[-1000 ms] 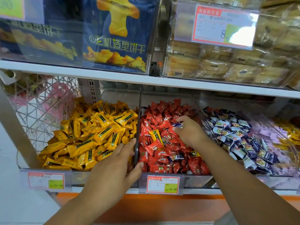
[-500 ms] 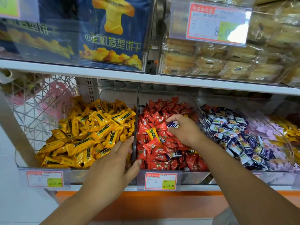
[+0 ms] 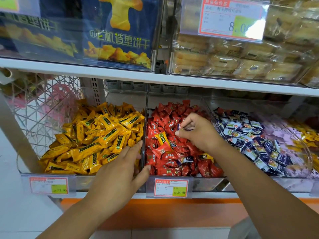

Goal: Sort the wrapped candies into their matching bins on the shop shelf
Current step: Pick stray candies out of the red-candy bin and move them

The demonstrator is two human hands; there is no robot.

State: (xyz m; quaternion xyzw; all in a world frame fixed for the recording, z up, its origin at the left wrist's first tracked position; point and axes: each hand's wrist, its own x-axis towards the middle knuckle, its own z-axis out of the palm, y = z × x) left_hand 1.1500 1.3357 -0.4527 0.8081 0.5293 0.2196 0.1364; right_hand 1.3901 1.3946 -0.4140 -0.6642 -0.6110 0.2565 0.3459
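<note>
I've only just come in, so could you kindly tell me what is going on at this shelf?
A person is picking strays out of the red candies. The right hand pinches a blue-and-white candy just above them; the pile of blue-and-white candies, where it seems to belong, lies to the right. The left hand rests on the divider between the yellow candies and the red ones. A stray yellow candy lies among the red, not yet moved.
</note>
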